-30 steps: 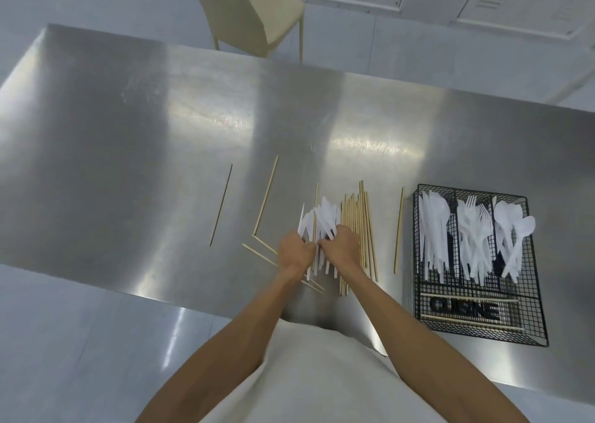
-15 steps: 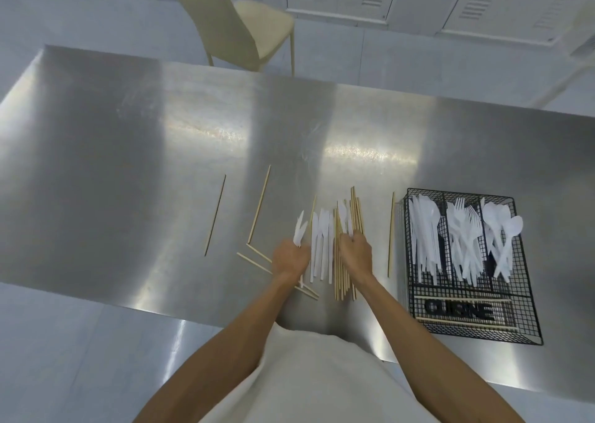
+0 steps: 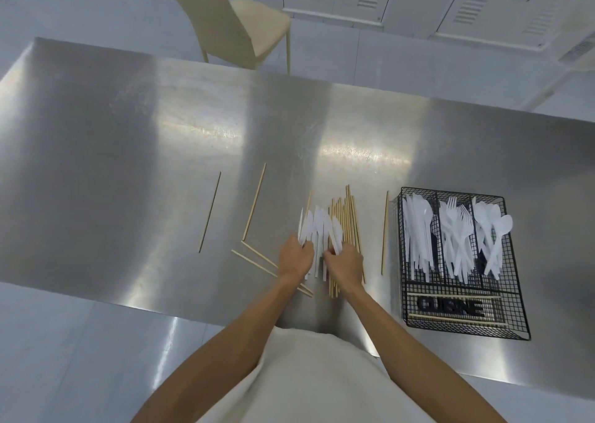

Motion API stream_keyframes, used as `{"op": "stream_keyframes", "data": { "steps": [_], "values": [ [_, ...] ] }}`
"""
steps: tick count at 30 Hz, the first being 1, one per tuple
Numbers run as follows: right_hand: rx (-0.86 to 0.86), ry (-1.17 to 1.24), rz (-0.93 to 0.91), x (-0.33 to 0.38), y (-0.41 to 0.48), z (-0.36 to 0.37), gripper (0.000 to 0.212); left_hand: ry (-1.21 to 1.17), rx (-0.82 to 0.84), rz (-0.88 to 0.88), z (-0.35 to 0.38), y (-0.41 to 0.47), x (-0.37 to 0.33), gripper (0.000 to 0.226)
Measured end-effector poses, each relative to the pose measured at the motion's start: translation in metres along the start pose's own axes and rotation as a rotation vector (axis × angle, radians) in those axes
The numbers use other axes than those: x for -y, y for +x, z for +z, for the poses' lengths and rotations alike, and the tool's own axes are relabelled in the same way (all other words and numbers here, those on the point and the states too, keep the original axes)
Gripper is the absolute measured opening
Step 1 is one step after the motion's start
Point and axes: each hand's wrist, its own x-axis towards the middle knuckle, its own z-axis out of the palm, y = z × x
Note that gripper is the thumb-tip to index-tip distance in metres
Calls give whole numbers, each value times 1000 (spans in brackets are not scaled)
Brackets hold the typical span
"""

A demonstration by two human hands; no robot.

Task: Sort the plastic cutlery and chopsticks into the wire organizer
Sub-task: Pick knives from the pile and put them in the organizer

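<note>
A cluster of white plastic knives (image 3: 317, 229) lies on the steel table (image 3: 128, 152), with a pile of wooden chopsticks (image 3: 349, 219) right beside it. My left hand (image 3: 295, 256) grips the left side of the knife cluster. My right hand (image 3: 344, 265) pinches knives on the right side, resting over the chopstick pile. The black wire organizer (image 3: 512, 329) stands to the right, holding white knives, forks and spoons in three slots and chopsticks in its front compartment.
Loose chopsticks lie apart: one (image 3: 210, 211) far left, one (image 3: 254, 202) slanted, two (image 3: 257, 260) crossing under my left wrist, one (image 3: 384, 232) beside the organizer. A beige chair (image 3: 238, 20) stands behind the table. The near table edge runs under my forearms.
Both hands have closed in together on the knife cluster, after the right hand rested flat on the chopsticks. The knives are bunched tighter now.
</note>
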Motion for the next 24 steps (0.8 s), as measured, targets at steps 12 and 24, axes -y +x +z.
{"op": "stream_keyframes", "data": {
  "steps": [12, 24],
  "values": [
    [-31, -234, -65, 8, 2, 8, 26, 124, -23, -9, 6, 2, 4, 27],
    [-35, -417, 6, 28, 12, 7, 22, 228, -27, -120, 0, 9, -16, 15]
  ]
}}
